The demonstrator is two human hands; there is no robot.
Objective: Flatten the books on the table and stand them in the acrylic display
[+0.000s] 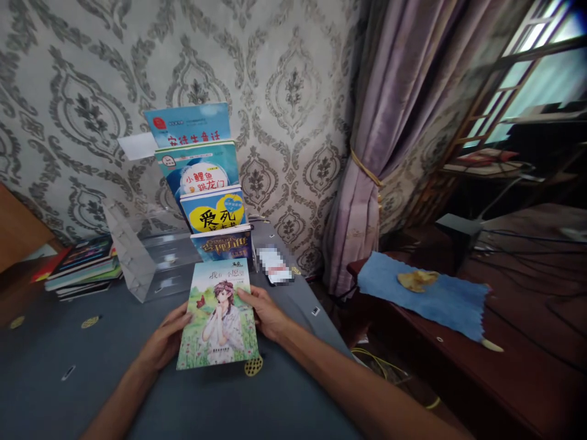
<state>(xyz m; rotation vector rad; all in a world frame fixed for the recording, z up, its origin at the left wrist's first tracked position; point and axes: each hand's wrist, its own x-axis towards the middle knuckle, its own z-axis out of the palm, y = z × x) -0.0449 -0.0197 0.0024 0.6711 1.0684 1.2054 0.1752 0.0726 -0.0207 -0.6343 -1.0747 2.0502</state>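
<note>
While bks (204, 174) stand tiered in a clear rack (131, 260) on the grey counter (41, 391), we grip a girl-cover bk (220, 324) by its sides, L hand (166, 335) & R hand (266, 313).

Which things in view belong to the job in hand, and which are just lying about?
Apparently in use:
- illustrated book, held by left hand and right hand
- clear rack
- four books standing in it

Apparently just lying about:
- stacked books
- pixelated item
- blue cloth
- yellowish object on it

Held book (215, 330) was pale blue above flowery green; counter (197, 403) grey-blue, yellow-patterned; wallpaper (293, 91) grey damask; curtain (389, 91) mauve.
</note>
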